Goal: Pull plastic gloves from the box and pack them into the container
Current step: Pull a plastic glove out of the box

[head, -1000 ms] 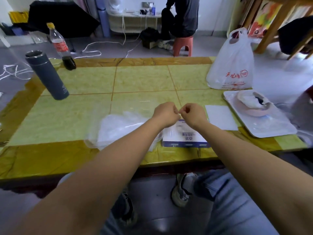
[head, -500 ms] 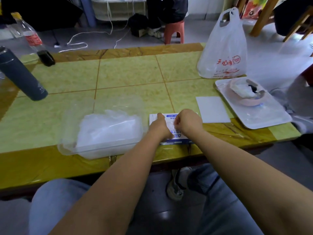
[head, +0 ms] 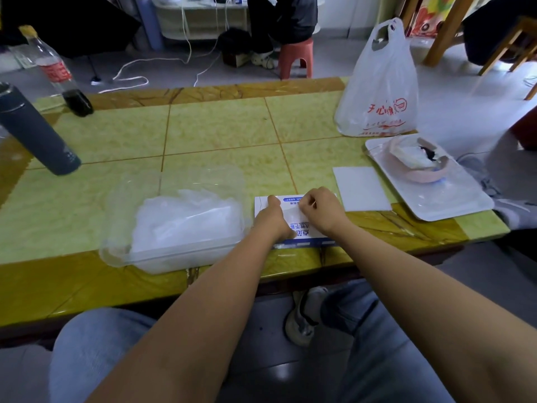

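Head view: box (head: 302, 228) lies flat at the near table (head: 220, 126) edge, white with a blue band. Its blue Chinese print is upside down to the camera and too blurred to read.

Bag (head: 380, 82), far right, carries red Chinese characters (one reads 心). Bottle (head: 55, 71), far left, has a red label, unreadable.

Left hand (head: 271, 219) rests on the box's left half, fingers curled under, thumb forward on the top face. Right hand (head: 319, 210) sits over the box's middle, fingertips drawn together as in a pinch. Whether either hand holds a glove, cannot tell.

Container (head: 116, 245), clear plastic, stands just left of the box, touching the left wrist, with a heap of gloves (head: 186, 216) inside.
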Tool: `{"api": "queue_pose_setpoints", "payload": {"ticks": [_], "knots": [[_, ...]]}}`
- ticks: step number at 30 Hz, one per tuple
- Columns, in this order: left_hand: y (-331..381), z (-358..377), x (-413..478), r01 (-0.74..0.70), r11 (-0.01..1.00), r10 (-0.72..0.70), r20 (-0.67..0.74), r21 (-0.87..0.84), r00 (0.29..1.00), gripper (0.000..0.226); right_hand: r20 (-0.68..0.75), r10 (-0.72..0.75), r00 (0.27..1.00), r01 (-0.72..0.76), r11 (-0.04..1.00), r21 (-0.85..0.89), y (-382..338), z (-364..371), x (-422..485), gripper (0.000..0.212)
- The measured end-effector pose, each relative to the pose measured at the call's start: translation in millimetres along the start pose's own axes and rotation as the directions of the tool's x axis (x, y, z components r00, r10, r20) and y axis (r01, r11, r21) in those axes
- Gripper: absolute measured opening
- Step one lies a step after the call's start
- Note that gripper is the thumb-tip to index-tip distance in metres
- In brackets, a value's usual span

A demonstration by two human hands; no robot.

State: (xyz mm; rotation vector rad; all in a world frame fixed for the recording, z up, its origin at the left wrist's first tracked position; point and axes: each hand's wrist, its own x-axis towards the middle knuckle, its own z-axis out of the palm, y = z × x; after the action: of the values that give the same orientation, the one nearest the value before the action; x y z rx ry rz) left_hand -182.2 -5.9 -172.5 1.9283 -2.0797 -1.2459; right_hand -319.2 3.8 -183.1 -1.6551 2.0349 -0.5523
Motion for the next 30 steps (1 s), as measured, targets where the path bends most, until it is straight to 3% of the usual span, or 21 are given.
{"api": "queue_pose_setpoints", "payload": {"ticks": [4,8,10,13,14,18,21,25,27,29,30], "knots": [[-1.0,0.8,-0.2,0.001,1.0,-0.001,-0.003,-0.001,1.0,0.08,-0.017,-0.008,1.0,0.005,0.991,-0.13,-3.0,-0.8,-1.7,0.012],[-1.6,0.2,-1.4,-0.007,1.0,0.007,-0.004,0.006,1.0,0.081,-0.048,-0.068,0.997,0.077,0.97,0.229,-8.2,-12.8,-6.4,0.01],[-1.6,0.4,-1.7,-0.008,1.0,0.008,-0.003,0.02,1.0,0.08,-0.053,-0.032,0.998,0.047,0.95,0.308,-8.4,-15.9,-7.5,0.008],[-1.8,1.9,-0.7,-0.004,1.0,0.004,-0.003,0.021,1.0,0.08,0.063,0.004,0.998,-0.014,0.989,0.15,-7.5,-18.8,-10.3,0.014],[-1.6,1.9,-1.1,-0.004,1.0,0.004,-0.003,0.023,1.0,0.08,0.083,0.0,0.997,-0.014,0.984,0.176,-7.8,-19.8,-11.6,0.017],[-0.6,2.9,-3.6,-0.017,0.999,0.017,-0.006,0.038,1.0,0.081,0.096,0.011,0.995,-0.063,0.827,0.559,-13.1,-31.8,-18.7,0.015],[-1.1,3.5,-5.1,-0.031,0.998,0.031,0.004,0.054,1.0,0.079,0.024,0.088,0.996,-0.08,0.725,0.684,-21.8,-42.3,-21.6,0.03],[2.9,-1.8,-10.1,0.007,1.0,-0.006,0.063,-0.013,0.998,0.083,0.012,0.207,0.978,-0.128,0.555,0.822,-34.0,-55.2,-24.4,0.014],[6.3,-8.7,-15.3,0.059,0.988,-0.042,0.122,-0.139,0.992,0.06,0.02,0.238,0.971,-0.138,0.492,0.86,-38.4,-57.7,-25.4,0.013],[10.8,-15.4,-24.0,0.067,0.958,-0.037,0.112,-0.277,0.993,0.014,0.021,0.209,0.978,-0.126,0.503,0.855,-43.2,-57.9,-27.8,0.019],[14.0,-17.8,-27.4,0.053,0.925,-0.021,0.089,-0.377,0.996,0.015,0.024,0.193,0.981,-0.121,0.507,0.853,-44.7,-55.9,-27.5,0.022]]}}
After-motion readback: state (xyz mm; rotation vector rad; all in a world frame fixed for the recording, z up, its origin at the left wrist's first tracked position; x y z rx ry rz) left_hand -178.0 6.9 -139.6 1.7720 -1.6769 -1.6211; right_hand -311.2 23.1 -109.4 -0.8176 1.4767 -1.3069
